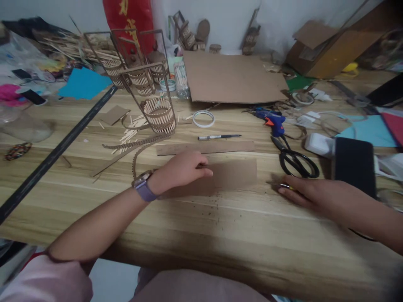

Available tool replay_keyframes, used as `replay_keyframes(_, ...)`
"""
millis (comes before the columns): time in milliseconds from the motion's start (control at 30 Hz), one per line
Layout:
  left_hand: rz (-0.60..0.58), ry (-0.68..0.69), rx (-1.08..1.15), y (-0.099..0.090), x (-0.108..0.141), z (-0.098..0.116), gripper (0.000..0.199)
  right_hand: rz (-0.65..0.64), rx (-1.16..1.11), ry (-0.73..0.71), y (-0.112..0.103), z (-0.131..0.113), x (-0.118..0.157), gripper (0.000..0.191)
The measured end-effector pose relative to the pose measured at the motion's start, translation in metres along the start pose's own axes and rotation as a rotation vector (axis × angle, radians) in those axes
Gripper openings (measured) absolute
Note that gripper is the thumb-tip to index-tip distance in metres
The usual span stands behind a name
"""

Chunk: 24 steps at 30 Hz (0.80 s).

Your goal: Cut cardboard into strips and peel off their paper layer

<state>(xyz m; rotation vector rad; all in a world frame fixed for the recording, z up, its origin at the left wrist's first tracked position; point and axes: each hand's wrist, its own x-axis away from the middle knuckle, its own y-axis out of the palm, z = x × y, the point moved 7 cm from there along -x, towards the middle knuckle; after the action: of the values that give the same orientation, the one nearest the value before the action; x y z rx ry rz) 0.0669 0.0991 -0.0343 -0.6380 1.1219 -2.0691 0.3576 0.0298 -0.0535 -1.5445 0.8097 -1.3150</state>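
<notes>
My left hand (184,168), with a purple-strapped watch at the wrist, is closed at the top edge of a brown cardboard piece (236,174), fingers curled and thumb toward the right. The piece is slightly blurred, and its left part is hidden beneath the hand. To the right, my right hand (304,193) is wrapped round a craft knife (285,186) with a bit of yellow showing. Its tip points left, apart from the cardboard. Just beyond the piece lies a narrow cardboard strip (206,147). Small dark crumbs are scattered on the wood below.
Black-handled scissors (297,163), a blue glue gun (275,121) and a dark phone (354,165) lie at the right. A pen (219,137) and tape roll (203,119) are ahead. Small stick baskets (159,115) stand back left, near a large cardboard sheet (234,77).
</notes>
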Motion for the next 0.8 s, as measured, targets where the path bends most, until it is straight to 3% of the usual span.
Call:
replay_keyframes(100, 0.198, -0.131, 0.306, -0.023, 0.007, -0.010, 0.032, -0.017, -0.281, 0.016, -0.009, -0.002, -0.002, 0.032)
replay_keyframes(167, 0.283, -0.219, 0.561, -0.023, 0.015, -0.014, 0.026, -0.031, -0.559, 0.036, -0.016, -0.013, -0.005, 0.032)
replay_keyframes(267, 0.142, -0.244, 0.960, 0.008, 0.022, 0.000, 0.017, -0.089, -1.015, 0.163, -0.021, -0.038, -0.015, 0.040)
replay_keyframes(400, 0.019, -0.265, 1.226, 0.047, 0.034, 0.022, 0.033, -0.135, -1.386, 0.200, -0.028, -0.075, -0.031, 0.042)
replay_keyframes(633, -0.001, -0.281, 1.490, 0.072, 0.054, 0.035, 0.054, -0.326, -1.450, 0.103, -0.027, -0.104, -0.038, 0.022)
replay_keyframes(800, -0.009, -0.317, 1.550, 0.086, 0.062, 0.038, 0.051, -0.376, -1.405, 0.012, -0.027, -0.109, -0.040, 0.019)
